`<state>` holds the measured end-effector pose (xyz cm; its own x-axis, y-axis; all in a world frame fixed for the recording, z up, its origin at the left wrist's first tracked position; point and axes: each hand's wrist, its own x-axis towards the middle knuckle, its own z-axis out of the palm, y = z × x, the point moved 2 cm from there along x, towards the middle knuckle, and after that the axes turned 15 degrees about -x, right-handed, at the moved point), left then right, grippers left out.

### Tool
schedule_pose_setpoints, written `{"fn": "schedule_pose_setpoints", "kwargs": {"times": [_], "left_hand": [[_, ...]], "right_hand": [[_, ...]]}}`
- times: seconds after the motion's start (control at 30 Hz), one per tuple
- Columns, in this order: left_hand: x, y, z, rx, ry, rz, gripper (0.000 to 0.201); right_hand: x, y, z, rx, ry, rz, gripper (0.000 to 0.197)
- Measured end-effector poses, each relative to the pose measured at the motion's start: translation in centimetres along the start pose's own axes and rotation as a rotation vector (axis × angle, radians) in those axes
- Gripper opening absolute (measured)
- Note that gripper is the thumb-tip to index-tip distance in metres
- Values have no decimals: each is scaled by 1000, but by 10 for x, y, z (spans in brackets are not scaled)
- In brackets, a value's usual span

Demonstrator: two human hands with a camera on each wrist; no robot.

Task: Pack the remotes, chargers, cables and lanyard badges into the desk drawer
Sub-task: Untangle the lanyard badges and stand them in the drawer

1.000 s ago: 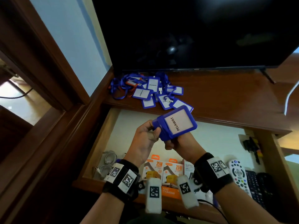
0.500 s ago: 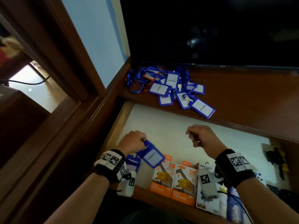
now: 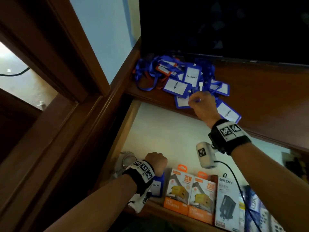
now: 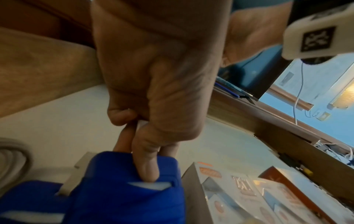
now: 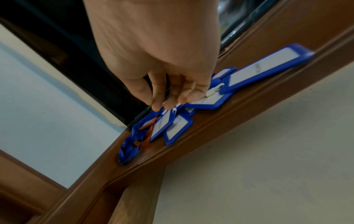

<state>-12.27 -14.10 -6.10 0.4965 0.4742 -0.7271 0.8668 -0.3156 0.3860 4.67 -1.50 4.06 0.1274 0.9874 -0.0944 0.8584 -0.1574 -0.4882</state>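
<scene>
— Fingers?
— A blue badge holder point(image 4: 122, 191) is pinched by the left hand point(image 3: 156, 162) at the drawer's point(image 3: 167, 136) front-left corner; the right hand's point(image 3: 203, 104) fingers, narrowly bunched, are set on the badge pile point(image 3: 182, 79) at the desk point(image 3: 267, 97) edge.
— Room, counts?
— Bare pale drawer floor is seen behind two orange charger boxes point(image 3: 189, 195) — glossy, rectangular.

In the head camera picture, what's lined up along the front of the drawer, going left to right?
White cable coil → left hand gripping a blue badge → first orange charger box → second orange charger box → white charger box.
</scene>
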Motion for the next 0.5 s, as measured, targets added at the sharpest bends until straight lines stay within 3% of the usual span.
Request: {"fn": "schedule_pose_setpoints", "kwargs": {"times": [0.13, 0.27, 0.4, 0.5], "left_hand": [[14, -7, 6, -15, -39, 36, 17], [25, -13, 6, -61, -48, 94, 24], [26, -18, 8, -107, -82, 128, 32], [23, -25, 6, -173, -108, 130, 48]], "right_hand": [[23, -13, 15, -258, 39, 14, 56], [36, -24, 31, -399, -62, -29, 80], [43, -24, 44, -554, -125, -53, 77], [45, -26, 44, -605, -19, -89, 63]]}}
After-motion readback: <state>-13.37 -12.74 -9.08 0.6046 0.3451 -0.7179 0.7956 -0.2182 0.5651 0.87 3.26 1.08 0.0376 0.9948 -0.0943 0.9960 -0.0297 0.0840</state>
